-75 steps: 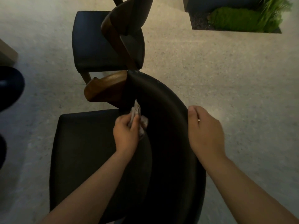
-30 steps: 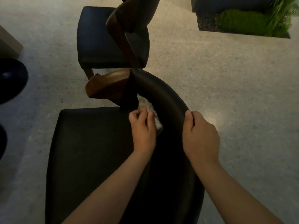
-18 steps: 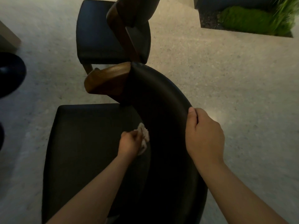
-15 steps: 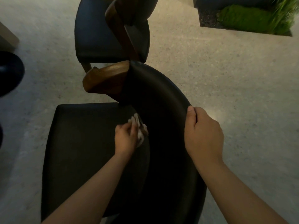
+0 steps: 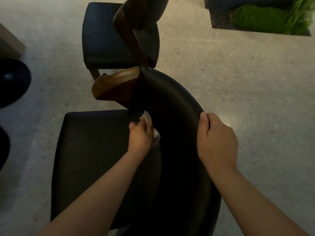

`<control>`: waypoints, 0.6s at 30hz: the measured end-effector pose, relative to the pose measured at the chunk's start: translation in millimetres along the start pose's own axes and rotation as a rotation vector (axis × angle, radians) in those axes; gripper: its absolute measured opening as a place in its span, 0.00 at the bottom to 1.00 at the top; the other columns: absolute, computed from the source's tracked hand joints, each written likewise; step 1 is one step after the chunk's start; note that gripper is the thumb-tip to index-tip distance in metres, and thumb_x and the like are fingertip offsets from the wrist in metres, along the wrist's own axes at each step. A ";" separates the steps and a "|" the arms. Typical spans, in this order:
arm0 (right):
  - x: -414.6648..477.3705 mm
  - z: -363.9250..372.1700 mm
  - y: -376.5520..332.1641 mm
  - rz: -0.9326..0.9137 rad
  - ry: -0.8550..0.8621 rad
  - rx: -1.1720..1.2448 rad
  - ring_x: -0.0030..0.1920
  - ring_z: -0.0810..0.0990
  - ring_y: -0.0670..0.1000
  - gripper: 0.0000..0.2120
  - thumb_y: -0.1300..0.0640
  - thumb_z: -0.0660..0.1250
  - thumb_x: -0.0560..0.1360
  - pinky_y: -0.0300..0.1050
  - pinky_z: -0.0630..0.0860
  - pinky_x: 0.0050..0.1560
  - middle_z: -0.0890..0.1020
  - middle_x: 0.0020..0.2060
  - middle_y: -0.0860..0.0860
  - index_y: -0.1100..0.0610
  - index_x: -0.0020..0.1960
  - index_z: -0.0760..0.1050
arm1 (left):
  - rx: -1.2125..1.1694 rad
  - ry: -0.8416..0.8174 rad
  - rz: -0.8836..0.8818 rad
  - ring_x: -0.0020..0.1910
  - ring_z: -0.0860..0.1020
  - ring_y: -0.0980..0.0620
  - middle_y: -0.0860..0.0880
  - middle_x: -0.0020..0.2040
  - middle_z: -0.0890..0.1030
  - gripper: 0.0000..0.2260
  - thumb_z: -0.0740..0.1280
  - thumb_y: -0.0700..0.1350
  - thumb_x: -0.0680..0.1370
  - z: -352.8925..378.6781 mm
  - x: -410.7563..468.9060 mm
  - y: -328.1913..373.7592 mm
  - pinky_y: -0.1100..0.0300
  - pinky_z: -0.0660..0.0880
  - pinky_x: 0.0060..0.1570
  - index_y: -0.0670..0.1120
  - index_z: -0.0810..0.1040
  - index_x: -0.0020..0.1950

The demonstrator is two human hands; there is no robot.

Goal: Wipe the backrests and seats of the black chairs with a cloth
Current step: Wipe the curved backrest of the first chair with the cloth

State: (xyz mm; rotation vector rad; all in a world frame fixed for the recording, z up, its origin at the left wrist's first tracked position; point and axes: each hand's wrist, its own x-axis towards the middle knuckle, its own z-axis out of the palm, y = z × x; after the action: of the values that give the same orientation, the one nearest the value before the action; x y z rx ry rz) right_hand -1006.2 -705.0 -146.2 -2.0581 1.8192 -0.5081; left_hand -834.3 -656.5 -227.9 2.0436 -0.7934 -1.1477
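Cloth: crumpled pale cloth (image 5: pixel 148 118), gripped in my left hand (image 5: pixel 140 139), against the inner face of the curved black backrest (image 5: pixel 177 106).
Support: my right hand (image 5: pixel 217 142) curled over its top edge.
Seat: black padded seat (image 5: pixel 92 150), just left; left hand nearer.

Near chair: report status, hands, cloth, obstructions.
Left hand grips cloth, pressed low on backrest inner face. Right hand grips backrest top edge. Second chair close beyond; nothing blocks the wipe.
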 end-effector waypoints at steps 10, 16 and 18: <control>0.2 0.2 -4.1 0.012 -0.005 -0.040 0.28 0.74 0.51 0.21 0.45 0.47 0.81 0.51 0.75 0.33 0.74 0.28 0.48 0.55 0.44 0.73 | -0.049 0.366 0.565 0.57 0.69 0.65 0.54 0.64 0.62 0.23 0.63 0.46 0.81 -9.4 -28.5 102.9 0.70 0.71 0.59 0.54 0.61 0.75; 1.2 -0.3 -3.6 0.006 -0.003 -0.057 0.28 0.73 0.49 0.19 0.47 0.49 0.82 0.45 0.69 0.31 0.73 0.28 0.48 0.56 0.45 0.73 | 0.242 0.332 0.633 0.63 0.70 0.51 0.45 0.68 0.64 0.19 0.64 0.50 0.81 6.4 1.9 110.9 0.63 0.67 0.64 0.48 0.72 0.72; 1.4 -0.5 -4.0 0.004 -0.007 -0.058 0.29 0.74 0.51 0.19 0.47 0.49 0.82 0.47 0.71 0.32 0.74 0.29 0.49 0.56 0.45 0.73 | 0.222 0.333 0.629 0.60 0.71 0.52 0.46 0.67 0.66 0.17 0.64 0.49 0.81 5.6 7.1 110.2 0.64 0.68 0.63 0.47 0.74 0.69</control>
State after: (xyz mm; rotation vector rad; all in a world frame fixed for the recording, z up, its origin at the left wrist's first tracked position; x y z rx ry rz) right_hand -1002.8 -705.9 -143.8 -2.0907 1.8548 -0.4515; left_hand -856.7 -729.6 -148.0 1.8697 -1.3031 -0.3734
